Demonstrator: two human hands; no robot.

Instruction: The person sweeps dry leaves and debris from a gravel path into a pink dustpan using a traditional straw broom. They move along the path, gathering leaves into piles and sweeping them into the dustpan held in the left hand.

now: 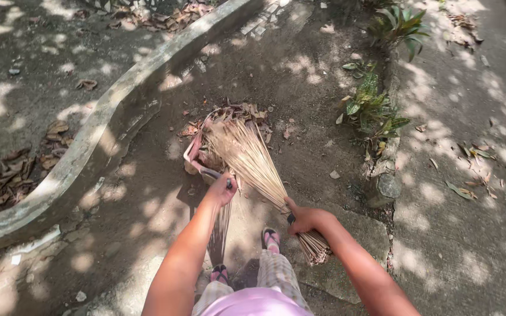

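Right hand: I see fingers wrapped around the stick broom near its bound end.
Left hand: fingers gripping the dustpan handle, bristles fanning into it at centre frame.

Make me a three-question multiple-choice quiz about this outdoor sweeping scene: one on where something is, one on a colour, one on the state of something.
1. Where do the bristle tips of the stick broom lie?
A. in the dustpan
B. on the concrete curb
C. in the green plants

2. What colour is the dustpan?
A. blue
B. pinkish
C. black

3. What is the state of the dustpan?
A. empty
B. holding dry leaves
C. upside down

Answers:
1 A: the right hand grips the broom bundle, whose fanned tips reach into the pan.
2 B: its rim shows pale pink.
3 B: brown dry leaves are heaped in and around it, while the left hand grips its handle.
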